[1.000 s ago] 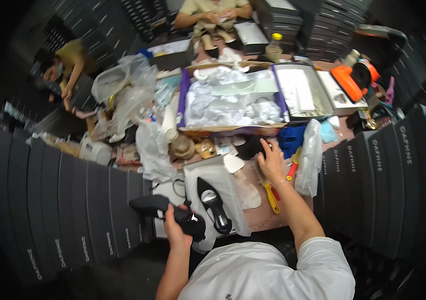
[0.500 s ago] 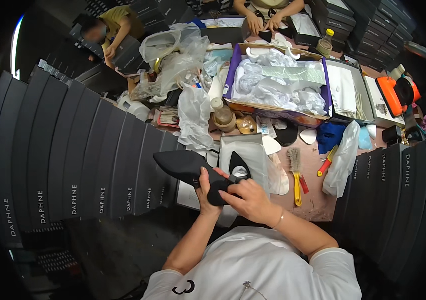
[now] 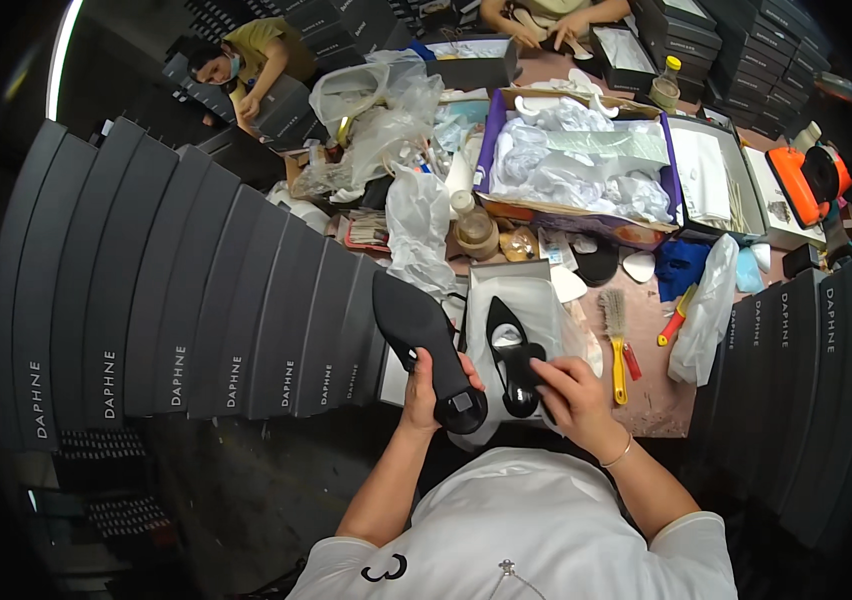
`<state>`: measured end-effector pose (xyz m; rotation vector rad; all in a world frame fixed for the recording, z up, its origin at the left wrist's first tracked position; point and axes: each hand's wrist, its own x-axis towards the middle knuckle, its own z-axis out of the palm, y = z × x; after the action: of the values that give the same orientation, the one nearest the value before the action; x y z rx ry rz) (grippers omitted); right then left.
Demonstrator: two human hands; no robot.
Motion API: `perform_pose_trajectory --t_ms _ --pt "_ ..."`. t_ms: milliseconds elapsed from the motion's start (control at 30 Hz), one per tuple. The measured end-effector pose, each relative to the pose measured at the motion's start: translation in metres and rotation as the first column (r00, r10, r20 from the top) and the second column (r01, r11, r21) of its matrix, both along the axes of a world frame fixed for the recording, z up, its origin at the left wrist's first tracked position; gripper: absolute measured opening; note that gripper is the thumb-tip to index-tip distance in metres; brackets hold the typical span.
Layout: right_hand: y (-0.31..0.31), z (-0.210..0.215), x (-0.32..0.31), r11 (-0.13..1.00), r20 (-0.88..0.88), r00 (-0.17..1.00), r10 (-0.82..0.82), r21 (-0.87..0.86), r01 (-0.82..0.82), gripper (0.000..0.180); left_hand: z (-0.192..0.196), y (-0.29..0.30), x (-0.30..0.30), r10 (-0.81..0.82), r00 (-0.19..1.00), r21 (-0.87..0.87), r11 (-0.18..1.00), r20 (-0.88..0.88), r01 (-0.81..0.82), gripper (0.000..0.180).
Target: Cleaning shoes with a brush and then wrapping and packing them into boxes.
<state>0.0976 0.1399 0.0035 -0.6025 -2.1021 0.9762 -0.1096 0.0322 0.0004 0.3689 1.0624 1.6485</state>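
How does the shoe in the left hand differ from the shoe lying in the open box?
The held shoe turns its sole to the camera; the boxed shoe shows its inside. The held shoe is raised in the left hand, while the boxed shoe rests on pale paper. Both are black with pointed toes.

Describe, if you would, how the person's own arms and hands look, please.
White short sleeves end above bare forearms. The left hand and right hand are ungloved; a thin, shiny bracelet circles the right wrist, none shows on the left.
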Motion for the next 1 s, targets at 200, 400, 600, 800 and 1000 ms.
perform_pose_trajectory --t_ms 200,400,600,800,1000 --pt "-0.008 -0.012 -0.060 0.918 0.049 0.965 0.258 0.299 -0.261 0.025 -0.030 -0.024 0.029 -0.185 0.979 -0.167 0.966 0.087 0.198 0.085" --pt "0.047 -0.020 -0.070 0.987 -0.010 0.999 -0.038 -0.154 0.036 0.020 -0.017 -0.044 0.048 -0.343 0.918 -0.209 0.900 0.198 0.382 0.084" --pt "0.010 0.018 -0.035 0.922 0.128 0.935 0.332 0.166 -0.350 0.018 -0.003 -0.050 0.033 -0.656 0.745 -0.241 0.709 0.122 0.663 0.013" --pt "0.026 0.035 -0.024 0.981 -0.030 0.990 0.136 0.142 -0.130 0.018 0.001 -0.051 0.036 -0.701 0.708 -0.286 0.664 0.082 0.691 0.036" --pt "0.081 -0.045 -0.018 0.981 0.182 0.968 -0.173 0.125 0.152 0.010 0.023 -0.042 0.020 -0.637 0.738 -0.385 0.753 -0.222 0.534 0.020"
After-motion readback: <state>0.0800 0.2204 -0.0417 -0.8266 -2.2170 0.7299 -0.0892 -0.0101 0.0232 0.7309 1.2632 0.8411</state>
